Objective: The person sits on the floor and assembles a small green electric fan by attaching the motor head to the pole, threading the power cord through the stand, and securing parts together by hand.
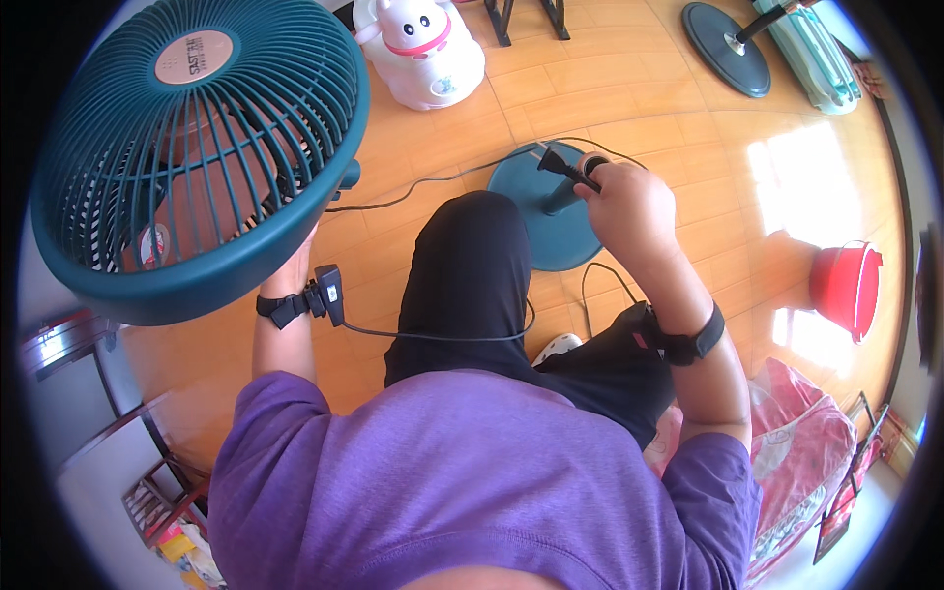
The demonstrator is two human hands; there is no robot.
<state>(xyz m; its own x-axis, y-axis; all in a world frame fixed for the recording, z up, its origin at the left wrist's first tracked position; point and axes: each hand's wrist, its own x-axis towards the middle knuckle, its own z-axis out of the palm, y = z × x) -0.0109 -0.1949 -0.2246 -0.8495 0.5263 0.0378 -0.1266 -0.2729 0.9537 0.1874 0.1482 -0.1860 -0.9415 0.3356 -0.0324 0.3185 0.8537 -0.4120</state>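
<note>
A dark teal fan head with a round grille is lifted up at the upper left. My left hand holds it from below, mostly hidden behind its rim. My right hand is closed around the top of a teal pole rising from a round teal fan base on the floor. A black plug sticks out of that fist, and its black cord runs across the floor toward the fan head. My black-trousered knee sits between the two hands.
A white cartoon-animal toy stands at the top. Another dark round fan base and a pale green appliance lie at the top right. A red bucket is at right, pink fabric at lower right, metal racks at lower left.
</note>
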